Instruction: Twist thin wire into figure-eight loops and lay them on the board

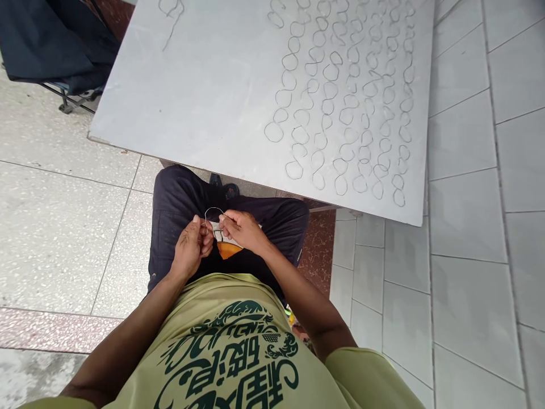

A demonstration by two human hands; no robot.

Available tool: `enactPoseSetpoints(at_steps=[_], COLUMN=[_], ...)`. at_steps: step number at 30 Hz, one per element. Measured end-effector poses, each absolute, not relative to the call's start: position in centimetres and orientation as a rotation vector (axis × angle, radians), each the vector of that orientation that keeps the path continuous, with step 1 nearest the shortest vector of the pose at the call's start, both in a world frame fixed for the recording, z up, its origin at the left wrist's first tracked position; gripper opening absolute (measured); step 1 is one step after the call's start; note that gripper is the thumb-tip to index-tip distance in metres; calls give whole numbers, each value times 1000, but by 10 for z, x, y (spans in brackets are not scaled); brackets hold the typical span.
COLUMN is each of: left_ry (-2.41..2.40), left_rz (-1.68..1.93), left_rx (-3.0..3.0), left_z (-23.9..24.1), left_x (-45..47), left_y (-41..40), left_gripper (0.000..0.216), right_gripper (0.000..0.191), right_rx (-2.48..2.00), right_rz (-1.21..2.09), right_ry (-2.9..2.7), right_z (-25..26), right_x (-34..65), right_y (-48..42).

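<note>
Above my lap, a thin wire [214, 208] bends into a round loop between my hands. My left hand [190, 245] is closed, thumb and fingertips pinching the wire's left side. My right hand [243, 228] is also closed, its fingers at the loop's right side. A short thin dark piece shows below the right fingertips; its kind is too small to tell. Under the right hand lies a whitish and orange piece [227, 250] on my lap, partly hidden by the fingers.
A white tabletop [204, 85] stands in front of my knees. Rows of thin wire-like figure-eight loops [326, 108] lie on its right half, with another looped strand [172, 11] at the far left. A dark folding chair [55, 45] stands at left; a tiled wall [468, 227] rises at right.
</note>
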State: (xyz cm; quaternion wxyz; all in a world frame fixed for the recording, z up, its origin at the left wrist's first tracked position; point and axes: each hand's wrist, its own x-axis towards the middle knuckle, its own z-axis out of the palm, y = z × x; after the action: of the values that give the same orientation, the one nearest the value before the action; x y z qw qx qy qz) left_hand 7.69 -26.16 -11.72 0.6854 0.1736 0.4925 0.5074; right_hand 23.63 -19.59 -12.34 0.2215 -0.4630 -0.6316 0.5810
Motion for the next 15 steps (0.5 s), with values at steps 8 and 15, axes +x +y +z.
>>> enactPoseSetpoints(at_steps=[8,15], left_ry=[1116,1125], left_rz=[1205,1107], left_rx=[340,342], left_z=[-113,-113], left_x=[81,73], left_y=[-261,-260], left_gripper=[44,45], right_gripper=[45,46], right_rx=[-1201,-1256], right_rz=[2058,1925], right_ry=[-872,-1305], right_z=[-129,-131], right_x=[210,222], right_y=[-222,-213])
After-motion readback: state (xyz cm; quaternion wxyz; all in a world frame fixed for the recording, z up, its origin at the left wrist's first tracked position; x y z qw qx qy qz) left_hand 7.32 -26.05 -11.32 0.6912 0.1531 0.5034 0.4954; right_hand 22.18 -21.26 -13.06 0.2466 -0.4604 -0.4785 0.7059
